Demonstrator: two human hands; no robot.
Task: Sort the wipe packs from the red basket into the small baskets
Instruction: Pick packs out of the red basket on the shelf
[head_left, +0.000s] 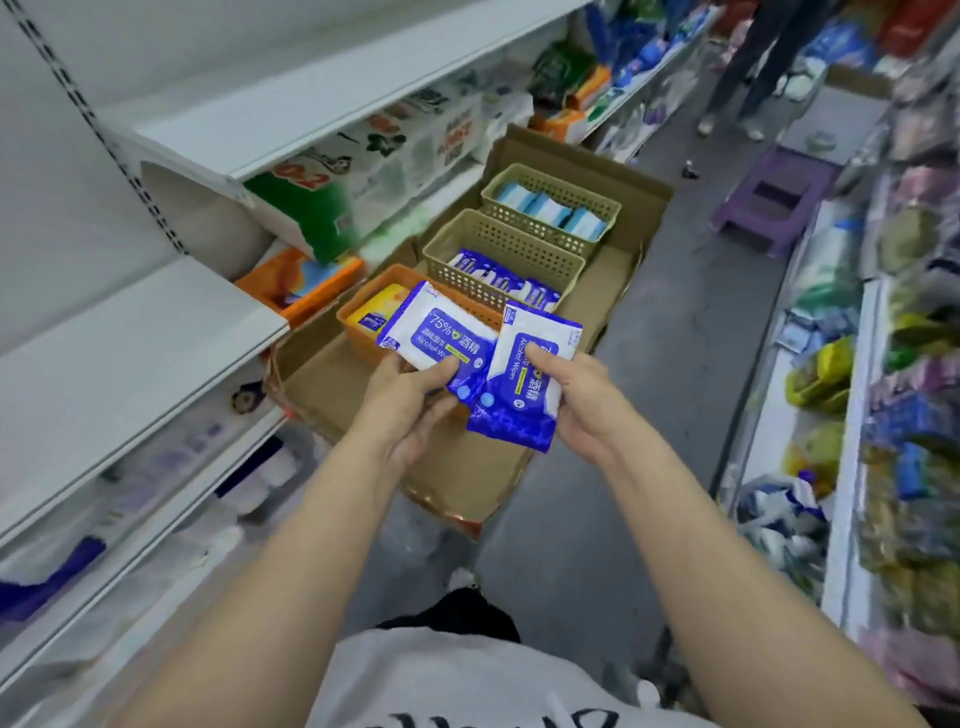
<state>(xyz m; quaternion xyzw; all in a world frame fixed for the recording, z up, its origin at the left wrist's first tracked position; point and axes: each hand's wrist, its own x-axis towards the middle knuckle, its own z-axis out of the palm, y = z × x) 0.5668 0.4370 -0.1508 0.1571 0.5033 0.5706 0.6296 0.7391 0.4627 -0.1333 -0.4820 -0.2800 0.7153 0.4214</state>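
Three baskets stand in a row inside a cardboard tray, shelves to its left.

A: Location?
B: Retail shop aisle. White metal shelving left of the hands, stocked with packaged goods.
A: Other side?
B: Another shelf run right of the hands, packed with bagged products. Grey floor between, purple plastic stool farther ahead.
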